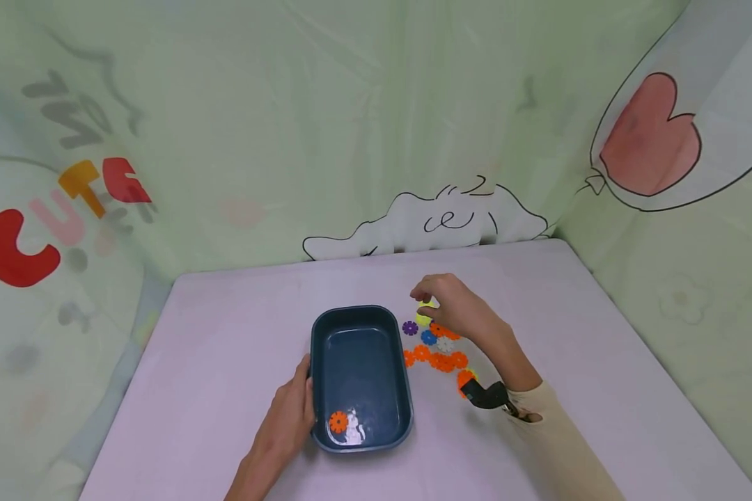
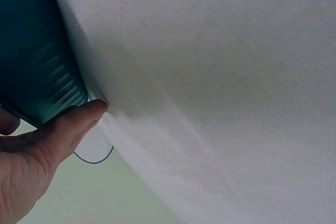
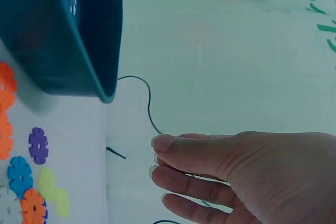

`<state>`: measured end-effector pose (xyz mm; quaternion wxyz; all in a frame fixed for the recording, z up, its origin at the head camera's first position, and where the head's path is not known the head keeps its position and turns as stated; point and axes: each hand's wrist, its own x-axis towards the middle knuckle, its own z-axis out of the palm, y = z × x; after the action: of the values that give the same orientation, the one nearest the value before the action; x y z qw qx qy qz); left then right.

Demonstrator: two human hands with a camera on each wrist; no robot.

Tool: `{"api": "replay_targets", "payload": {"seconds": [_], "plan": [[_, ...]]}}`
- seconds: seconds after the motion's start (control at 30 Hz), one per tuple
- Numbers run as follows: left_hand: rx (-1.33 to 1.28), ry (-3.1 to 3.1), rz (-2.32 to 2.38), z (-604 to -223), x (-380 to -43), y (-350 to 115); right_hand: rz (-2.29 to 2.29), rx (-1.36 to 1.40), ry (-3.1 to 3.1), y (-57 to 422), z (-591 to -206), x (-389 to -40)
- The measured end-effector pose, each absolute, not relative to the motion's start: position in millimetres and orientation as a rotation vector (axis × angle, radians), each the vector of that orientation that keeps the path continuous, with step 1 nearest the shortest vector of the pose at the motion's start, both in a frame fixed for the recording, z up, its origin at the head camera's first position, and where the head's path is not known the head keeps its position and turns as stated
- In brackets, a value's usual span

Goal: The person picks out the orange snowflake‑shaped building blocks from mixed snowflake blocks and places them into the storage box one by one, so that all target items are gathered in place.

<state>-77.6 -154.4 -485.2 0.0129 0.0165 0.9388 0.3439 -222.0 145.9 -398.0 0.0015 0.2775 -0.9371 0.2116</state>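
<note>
On the white tabletop stands a dark blue rectangular plastic tub (image 1: 406, 390). One orange flower-shaped plastic disc (image 1: 338, 422) lies inside, near its front left corner. My left hand (image 1: 288, 414) grips the tub's left side; in the left wrist view its fingers (image 2: 79, 121) lie along the outer wall, with the thumb by the rim. Right of the tub, my right hand (image 1: 454, 303) hovers over the loose discs, nearest the yellow ones (image 1: 423, 318). Nothing shows between its loosely bent fingers (image 3: 181, 179) in the right wrist view.
Loose notched discs lie right of the tub: several orange ones (image 1: 443, 362), a purple one (image 1: 410, 328), a blue one (image 1: 429, 337) and a white one (image 1: 445, 344). A black wrist camera (image 1: 485, 394) sits at the right sleeve. Printed fabric (image 1: 351, 139) surrounds the table.
</note>
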Motion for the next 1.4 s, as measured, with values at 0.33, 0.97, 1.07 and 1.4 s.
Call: {"api": "replay_targets", "payload": {"seconds": [0.33,0.97,1.07,1.4], "plan": [[0.049,2.933,1.066,-486.1,-78.4,-154.1,0.728,0.829,-3.027,154.4,-418.8,-229.9],[0.036,2.93,1.057,-486.6,-77.0,-154.7,0.767,0.708,-3.142,166.2,-452.9,-239.5],[0.038,2.936,1.053,-486.2,-77.2,-154.6,0.757,0.699,-3.149,167.0,-454.4,-239.7],[0.023,2.934,1.057,-486.1,-77.3,-154.0,0.661,0.67,-3.192,165.8,-460.3,-241.7]]}}
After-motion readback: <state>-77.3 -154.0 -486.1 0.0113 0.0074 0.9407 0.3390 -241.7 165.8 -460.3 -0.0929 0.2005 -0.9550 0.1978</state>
